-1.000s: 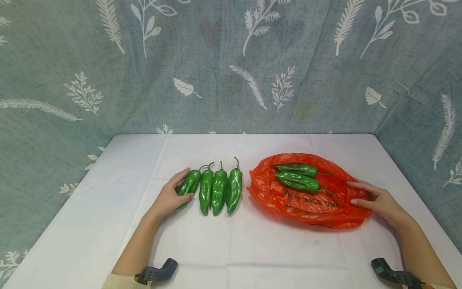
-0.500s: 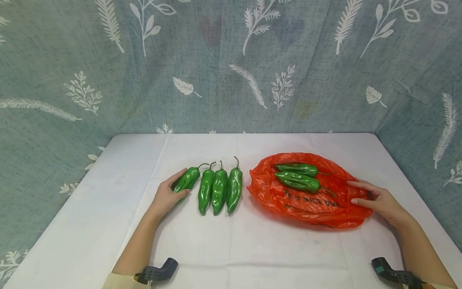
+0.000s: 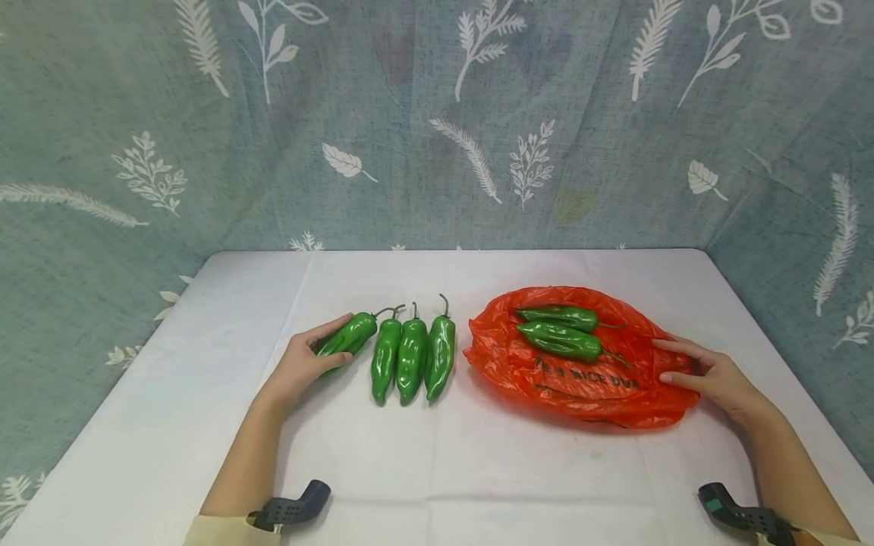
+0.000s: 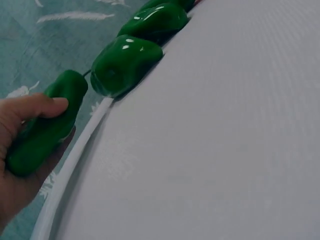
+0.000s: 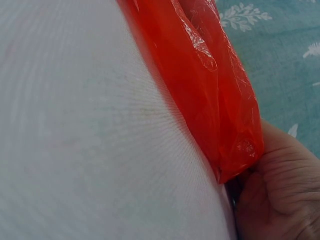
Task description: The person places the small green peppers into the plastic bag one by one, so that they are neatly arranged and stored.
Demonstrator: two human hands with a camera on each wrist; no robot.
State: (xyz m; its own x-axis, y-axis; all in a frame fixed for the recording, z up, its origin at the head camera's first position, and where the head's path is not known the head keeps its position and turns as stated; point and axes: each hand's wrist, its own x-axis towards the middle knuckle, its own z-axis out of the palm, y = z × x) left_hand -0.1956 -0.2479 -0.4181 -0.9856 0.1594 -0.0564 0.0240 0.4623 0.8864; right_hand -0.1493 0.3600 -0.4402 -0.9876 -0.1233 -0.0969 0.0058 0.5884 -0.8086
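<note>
A glossy green chili pepper (image 3: pixel 355 331) lies in the grip of my left hand (image 3: pixel 300 360), tilted, its thin stem pointing away to the right. In the left wrist view the thumb presses along one side of this pepper (image 4: pixel 50 125) and the fingers wrap behind it. Just right of it, three more green peppers (image 3: pixel 413 356) lie side by side. My right hand (image 3: pixel 724 383) holds the right end of a spread red plastic bag (image 3: pixel 580 398), thumb and index finger over its edge; the other fingers are hidden. Two green peppers (image 3: pixel 560 341) lie on the bag.
A white cloth (image 3: pixel 437 470) covers the table, whose far edge meets a grey-green curtain (image 3: pixel 410 189) with white leaf prints. Dark wrist straps (image 3: pixel 293 512) with camera mounts sit on both forearms. The bag carries dark lettering.
My left hand, gripping the leftmost pepper, has shifted left and slightly away, tilting it further and widening the space beside the row. The right hand and the bag stay put.
</note>
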